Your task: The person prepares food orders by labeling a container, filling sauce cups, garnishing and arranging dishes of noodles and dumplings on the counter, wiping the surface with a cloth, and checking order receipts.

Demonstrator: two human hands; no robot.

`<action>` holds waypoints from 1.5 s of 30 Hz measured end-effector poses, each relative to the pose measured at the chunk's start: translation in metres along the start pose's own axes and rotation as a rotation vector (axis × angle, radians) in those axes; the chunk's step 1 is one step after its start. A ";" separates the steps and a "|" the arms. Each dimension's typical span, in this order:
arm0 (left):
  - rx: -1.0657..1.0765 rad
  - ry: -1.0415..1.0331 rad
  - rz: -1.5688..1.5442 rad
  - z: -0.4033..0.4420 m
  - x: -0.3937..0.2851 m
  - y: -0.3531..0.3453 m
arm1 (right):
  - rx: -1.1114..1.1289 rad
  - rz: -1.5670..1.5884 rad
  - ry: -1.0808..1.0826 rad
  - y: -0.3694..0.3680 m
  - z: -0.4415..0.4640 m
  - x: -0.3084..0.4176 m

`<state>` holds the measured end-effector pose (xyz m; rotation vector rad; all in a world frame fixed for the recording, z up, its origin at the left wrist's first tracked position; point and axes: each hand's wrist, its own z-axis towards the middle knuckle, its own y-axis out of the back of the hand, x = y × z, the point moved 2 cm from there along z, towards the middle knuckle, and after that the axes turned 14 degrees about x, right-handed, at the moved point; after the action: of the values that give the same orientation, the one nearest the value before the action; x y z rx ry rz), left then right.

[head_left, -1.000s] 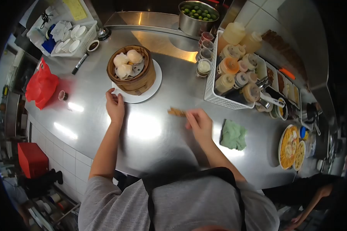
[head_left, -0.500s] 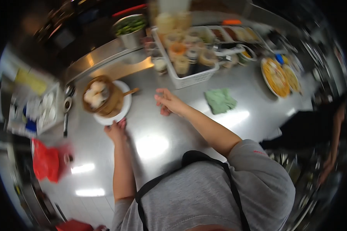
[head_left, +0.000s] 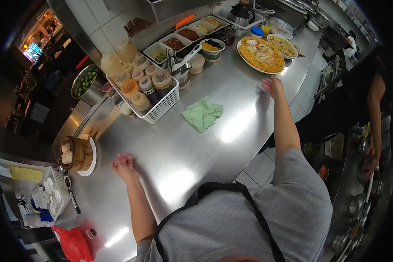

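Note:
My left hand point(head_left: 125, 168) hovers over the steel counter with its fingers apart, holding nothing. To its left, a bamboo steamer point(head_left: 81, 153) with pale round buns in it stands on a white plate point(head_left: 93, 163). My right hand point(head_left: 273, 86) is stretched out at the far right, fingers loosely spread and nothing in them. Just beyond it lies a large plate of noodles point(head_left: 262, 54) with a pale topping, beside a smaller oval dish of rice-like food point(head_left: 282, 46). Between my hands, a crumpled green cloth point(head_left: 202, 113) rests on the counter.
A white basket of sauce bottles point(head_left: 161, 106) stands at the back, near trays of toppings point(head_left: 174, 43). At left are a basket of spoons point(head_left: 56, 196), a marker point(head_left: 74, 202) and a red plastic bag point(head_left: 74, 244). A co-worker's arm point(head_left: 374, 113) is at right.
My left hand has let go of the steamer's plate and come away from it. My right hand has reached rightward, close to the noodles. The view has turned right.

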<state>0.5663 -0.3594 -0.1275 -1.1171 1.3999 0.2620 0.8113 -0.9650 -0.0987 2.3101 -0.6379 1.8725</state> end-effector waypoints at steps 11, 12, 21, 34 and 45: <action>1.347 -0.531 1.362 -0.128 0.052 -0.182 | 0.101 0.197 -0.041 -0.010 0.074 -0.018; 1.442 -0.550 1.465 -0.132 0.061 -0.199 | 0.099 0.195 -0.038 -0.006 0.068 -0.017; 1.143 0.253 0.937 -0.064 0.139 -0.279 | 0.284 0.039 -0.224 0.048 -0.088 -0.011; 0.999 0.440 0.181 -0.129 0.056 -0.118 | 0.755 -0.260 -0.477 0.005 -0.282 -0.042; 0.591 0.125 -0.062 -0.135 -0.013 0.015 | 0.815 -0.042 -0.202 -0.107 -0.293 -0.094</action>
<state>0.4658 -0.4452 -0.0948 -0.6892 1.4207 -0.2611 0.5702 -0.7462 -0.0992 2.9573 0.2380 2.1642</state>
